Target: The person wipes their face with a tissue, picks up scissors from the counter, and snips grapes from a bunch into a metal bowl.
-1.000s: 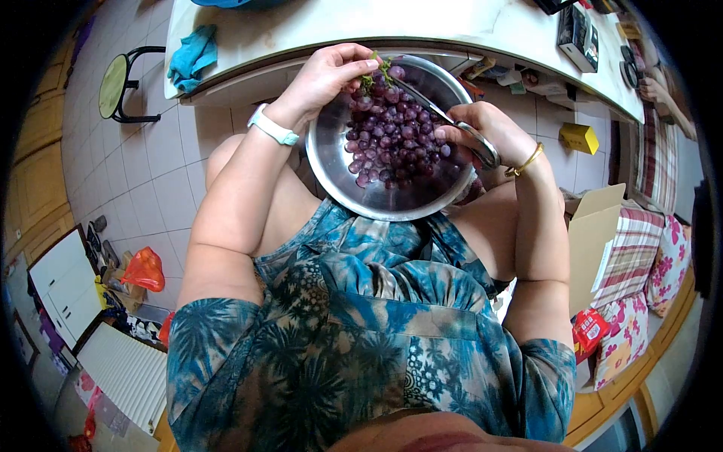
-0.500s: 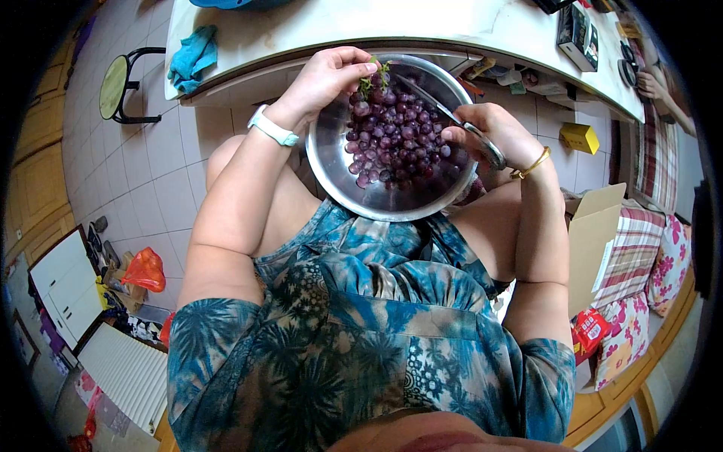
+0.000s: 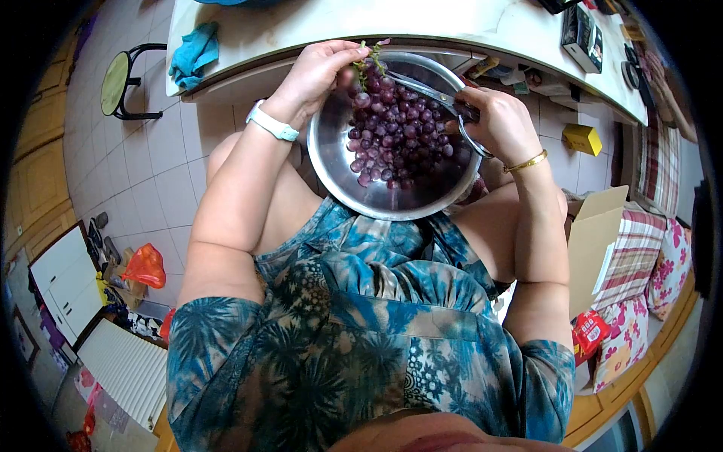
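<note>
A steel bowl [image 3: 337, 184] rests on my lap with many loose purple grapes [image 3: 401, 134] heaped inside. Over its far left rim, my left hand [image 3: 315, 74] pinches a green grape stem [image 3: 363, 66] that has a few grapes around it. My right hand [image 3: 502, 123] grips a pair of scissors [image 3: 428, 91] at the bowl's right rim. The blades point left across the bowl, their tips close to the stem and the upper grapes. Whether the tips touch the stem is too small to tell.
Just beyond the bowl runs a pale tabletop [image 3: 361, 21] with a teal cloth [image 3: 194, 54] and a dark box [image 3: 582, 38]. A stool [image 3: 114, 84] stands left. An open cardboard box [image 3: 595, 248] and a yellow box [image 3: 582, 139] are right. Another person's arm [image 3: 672, 102] shows far right.
My left hand has risen slightly with the stem. My right hand has shifted a little up and left, turning the scissors so the blades lie flatter.
</note>
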{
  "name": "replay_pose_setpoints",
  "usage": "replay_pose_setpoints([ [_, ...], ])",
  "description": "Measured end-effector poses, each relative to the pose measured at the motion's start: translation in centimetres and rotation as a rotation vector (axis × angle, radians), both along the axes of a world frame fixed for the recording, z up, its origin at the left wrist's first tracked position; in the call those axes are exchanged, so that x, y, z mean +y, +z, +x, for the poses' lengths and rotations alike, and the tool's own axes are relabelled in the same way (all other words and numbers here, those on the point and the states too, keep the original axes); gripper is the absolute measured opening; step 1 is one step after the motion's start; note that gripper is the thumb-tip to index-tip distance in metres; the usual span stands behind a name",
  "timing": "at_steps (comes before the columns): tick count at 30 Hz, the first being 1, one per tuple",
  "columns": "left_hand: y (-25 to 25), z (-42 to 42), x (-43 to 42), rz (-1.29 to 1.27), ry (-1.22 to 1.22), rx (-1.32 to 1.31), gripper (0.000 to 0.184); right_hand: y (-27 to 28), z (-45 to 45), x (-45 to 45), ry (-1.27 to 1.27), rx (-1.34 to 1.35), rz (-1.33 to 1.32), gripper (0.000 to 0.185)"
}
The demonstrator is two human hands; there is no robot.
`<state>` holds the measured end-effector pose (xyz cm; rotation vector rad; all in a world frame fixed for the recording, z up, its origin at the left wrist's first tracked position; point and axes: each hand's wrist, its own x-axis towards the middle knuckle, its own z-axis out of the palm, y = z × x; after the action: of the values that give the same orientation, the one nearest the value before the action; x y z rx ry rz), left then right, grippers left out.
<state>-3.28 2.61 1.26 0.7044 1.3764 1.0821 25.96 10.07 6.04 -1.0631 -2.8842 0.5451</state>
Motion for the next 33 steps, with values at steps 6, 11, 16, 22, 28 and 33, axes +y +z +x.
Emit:
replay_pose_setpoints([
  [6,0.32,0.23,-0.09,0.001,0.035,-0.001,0.023,-0.27,-0.31,-0.26,0.008,-0.004,0.025,0.039],
  [11,0.22,0.09,-0.05,0.018,0.041,-0.024,0.021,-0.31,-0.3,-0.23,0.005,-0.031,0.078,0.037],
  [16,-0.39,0.06,0.1,0.029,0.028,-0.055,0.019,-0.31,-0.46,-0.22,0.02,-0.021,0.064,0.038],
  [22,-0.26,0.09,0.0,0.026,-0.001,-0.046,0.02,-0.34,-0.74,-0.37,0.023,-0.046,0.061,0.033],
  [28,-0.06,0.35,-0.09,0.027,0.01,-0.025,0.022,-0.42,-0.87,-0.52,0.018,-0.045,0.061,0.034],
  [33,0.22,0.48,-0.15,-0.001,-0.017,0.034,0.019,-0.28,-0.96,-0.61,0.019,-0.076,0.063,0.035],
])
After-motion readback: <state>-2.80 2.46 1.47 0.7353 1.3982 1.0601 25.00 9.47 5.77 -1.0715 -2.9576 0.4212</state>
